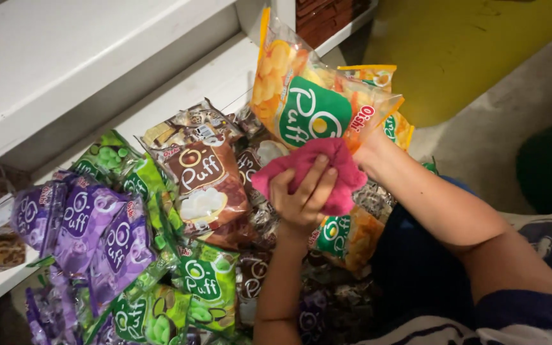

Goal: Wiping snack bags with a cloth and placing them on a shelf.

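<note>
**Listener:** Where are your hands, and what are they holding?

**Me:** My left hand (303, 195) is closing its fingers around a pink cloth (317, 171), and I am pressing that cloth against the lower edge of an orange snack bag (308, 96). My right hand is mostly hiding behind the bag and the cloth; only the wrist is showing, so I cannot tell how it is gripping, though the bag appears to be resting in it.

**Listener:** How is the bag lying relative to the cloth?

**Me:** The bag is standing directly above the cloth, touching it, with its long axis running up and slightly left, away from me. The left hand is the nearer one to the bag's front face.

**Listener:** What is lying around them?

**Me:** Below and to the left, a heap of snack bags is spreading over a white shelf (180, 83): a brown bag (202, 182) just beside the cloth, green bags (209, 284) nearer me, purple bags (91, 227) far left. More orange bags (346, 236) are sitting under my right forearm
</note>
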